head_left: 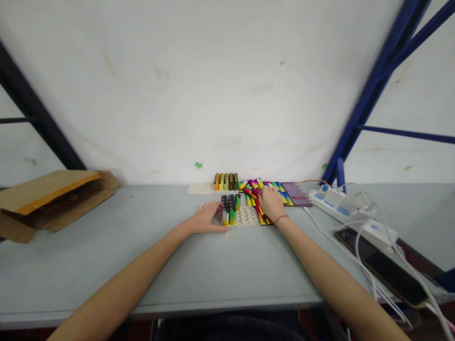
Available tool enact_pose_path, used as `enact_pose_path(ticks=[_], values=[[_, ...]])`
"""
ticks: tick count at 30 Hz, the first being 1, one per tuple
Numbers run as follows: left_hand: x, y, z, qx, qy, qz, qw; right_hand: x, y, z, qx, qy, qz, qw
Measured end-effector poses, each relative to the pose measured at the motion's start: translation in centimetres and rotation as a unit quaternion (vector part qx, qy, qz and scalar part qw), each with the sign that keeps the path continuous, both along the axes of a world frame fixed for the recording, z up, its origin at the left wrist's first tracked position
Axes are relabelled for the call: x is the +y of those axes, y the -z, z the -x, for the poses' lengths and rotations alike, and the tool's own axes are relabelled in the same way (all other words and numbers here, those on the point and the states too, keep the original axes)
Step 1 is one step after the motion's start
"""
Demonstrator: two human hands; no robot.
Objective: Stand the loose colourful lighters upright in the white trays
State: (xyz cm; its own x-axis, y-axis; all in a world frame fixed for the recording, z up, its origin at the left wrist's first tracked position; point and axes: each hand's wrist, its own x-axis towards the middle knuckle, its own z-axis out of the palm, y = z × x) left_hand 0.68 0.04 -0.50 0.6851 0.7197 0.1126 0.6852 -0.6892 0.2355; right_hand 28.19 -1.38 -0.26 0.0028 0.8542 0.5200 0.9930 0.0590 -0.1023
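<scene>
Steadying appears to be the function of my left hand (206, 219): it is open, fingers at the left side of the front tray (248, 216), thumb extended along the near edge, a posture suited to limiting sideways shift. The front tray lies flat on the counter (170, 279). Upright cylinders (229, 212) occupy its left half; its right half is unfilled and faces my right hand (272, 201), which I judge shortens the reach. My right hand is among loose cylinders (263, 217) just right of the front tray; its fingertips are obscured, so I cannot tell whether it grips one. Behind, near the wall (227, 94), rear cylinders (226, 182) stand upright, presumably positioned outside the handling area. The phone (380, 265) lies well apart, right, likely to avoid obstruction.
</scene>
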Motion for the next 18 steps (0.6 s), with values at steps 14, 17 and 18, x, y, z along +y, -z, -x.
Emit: enact_pose_path(ticks=[14,17,18], values=[[0.2,0.2,0.0,-0.007,0.001,-0.004,1.0,-0.9,-1.4,1.2,0.68,-0.181,0.075,0.707],[0.2,0.3,0.0,-0.005,0.002,-0.009,1.0,-1.8,-1.7,2.3,0.675,-0.228,0.072,0.698],[0.2,0.3,0.0,-0.005,0.002,-0.01,1.0,-2.0,-1.8,2.6,0.667,-0.244,0.067,0.701]])
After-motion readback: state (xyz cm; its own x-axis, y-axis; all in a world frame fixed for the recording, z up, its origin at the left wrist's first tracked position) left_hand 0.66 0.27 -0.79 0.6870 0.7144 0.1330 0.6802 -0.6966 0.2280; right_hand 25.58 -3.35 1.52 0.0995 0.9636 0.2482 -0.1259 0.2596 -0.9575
